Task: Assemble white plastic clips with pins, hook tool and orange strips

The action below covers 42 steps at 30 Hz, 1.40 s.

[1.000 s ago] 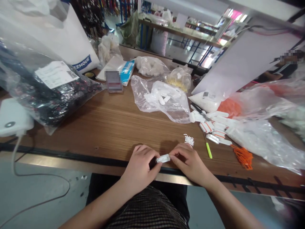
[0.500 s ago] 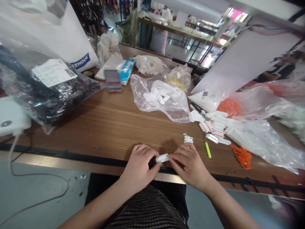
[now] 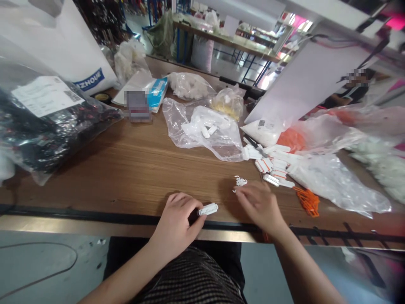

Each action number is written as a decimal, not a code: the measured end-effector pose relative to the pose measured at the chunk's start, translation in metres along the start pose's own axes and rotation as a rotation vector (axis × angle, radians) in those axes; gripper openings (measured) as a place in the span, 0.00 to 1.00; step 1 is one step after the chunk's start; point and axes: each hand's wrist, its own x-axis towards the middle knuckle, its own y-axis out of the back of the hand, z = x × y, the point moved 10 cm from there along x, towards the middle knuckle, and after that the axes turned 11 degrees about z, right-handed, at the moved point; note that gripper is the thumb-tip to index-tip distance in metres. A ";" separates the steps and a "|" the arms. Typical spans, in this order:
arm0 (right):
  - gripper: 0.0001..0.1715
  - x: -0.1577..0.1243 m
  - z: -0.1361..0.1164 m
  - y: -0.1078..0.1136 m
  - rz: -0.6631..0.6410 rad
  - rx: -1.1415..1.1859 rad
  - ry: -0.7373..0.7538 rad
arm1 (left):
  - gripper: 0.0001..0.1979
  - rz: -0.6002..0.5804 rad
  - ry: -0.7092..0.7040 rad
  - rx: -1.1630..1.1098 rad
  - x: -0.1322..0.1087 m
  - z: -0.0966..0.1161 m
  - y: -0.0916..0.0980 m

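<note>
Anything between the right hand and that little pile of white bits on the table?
Nothing visible. The right hand is just beside the small white plastic pieces, and nothing stands between them on the wooden tabletop.

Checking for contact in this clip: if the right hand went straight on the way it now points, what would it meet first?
Most likely the small pile of white pieces, just ahead of the right hand. Depth is hard to judge from this view, so they may already be touching.
</note>
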 end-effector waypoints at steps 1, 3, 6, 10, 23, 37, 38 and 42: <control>0.12 0.004 0.024 0.006 0.024 -0.059 -0.091 | 0.03 -0.002 -0.001 0.002 0.000 0.000 -0.001; 0.14 0.007 0.068 0.004 -0.057 -0.142 -0.247 | 0.03 -0.008 0.004 0.005 -0.001 -0.002 -0.002; 0.14 0.009 0.103 -0.004 -0.164 -0.166 -0.378 | 0.03 -0.012 0.013 0.014 -0.002 -0.003 -0.003; 0.13 0.018 0.098 -0.015 -0.257 -0.218 -0.274 | 0.03 -0.011 0.012 0.014 -0.002 -0.003 -0.002; 0.13 0.028 0.081 -0.015 -0.313 -0.328 -0.064 | 0.02 -0.012 0.010 0.016 -0.002 -0.002 -0.002; 0.13 0.026 0.094 -0.005 -0.286 -0.276 -0.208 | 0.02 -0.011 0.002 0.026 0.000 -0.001 -0.002; 0.13 0.026 0.094 -0.005 -0.286 -0.284 -0.211 | 0.02 -0.013 0.001 0.025 0.000 -0.001 -0.002; 0.15 0.024 0.094 -0.006 -0.315 -0.325 -0.256 | 0.02 -0.018 0.001 0.025 0.000 -0.001 -0.003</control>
